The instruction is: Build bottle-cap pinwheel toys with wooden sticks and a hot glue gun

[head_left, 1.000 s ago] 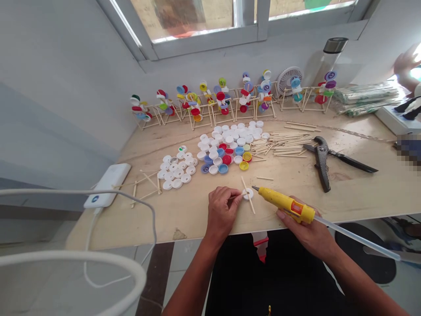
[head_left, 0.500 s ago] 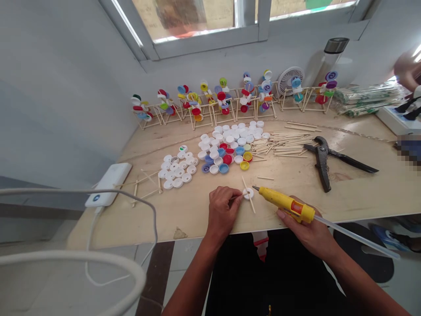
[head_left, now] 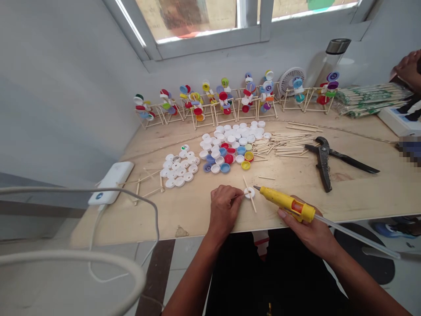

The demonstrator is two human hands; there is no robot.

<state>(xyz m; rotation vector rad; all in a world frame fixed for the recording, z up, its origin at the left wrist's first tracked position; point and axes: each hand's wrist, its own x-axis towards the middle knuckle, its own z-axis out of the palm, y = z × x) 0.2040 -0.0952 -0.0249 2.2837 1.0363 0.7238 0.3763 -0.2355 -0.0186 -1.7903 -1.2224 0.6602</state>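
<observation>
Near the table's front edge lies a white bottle cap (head_left: 247, 195) with a thin wooden stick (head_left: 253, 205) lying across it. My left hand (head_left: 224, 206) rests at the cap's left side, finger and thumb pinched on another short wooden stick whose end reaches the cap; most of that stick is hidden by the fingers. In my right hand (head_left: 309, 230) is a yellow hot glue gun (head_left: 286, 202), a clear glue stick (head_left: 355, 237) trailing from its rear. The gun's nozzle points left and stops just short of the cap's right side.
White and coloured caps (head_left: 230, 138) lie piled mid-table, with cut sticks (head_left: 292, 142) beside them and black pliers (head_left: 324, 164) at right. Stick stands with coloured caps (head_left: 225, 103) line the wall. A power bank (head_left: 110, 186) lies left. Another person's hand (head_left: 409, 70) shows far right.
Both my hands and the glue gun have stayed almost still by the cap. The view has shifted slightly. The other person's hand at far right shows more fully.
</observation>
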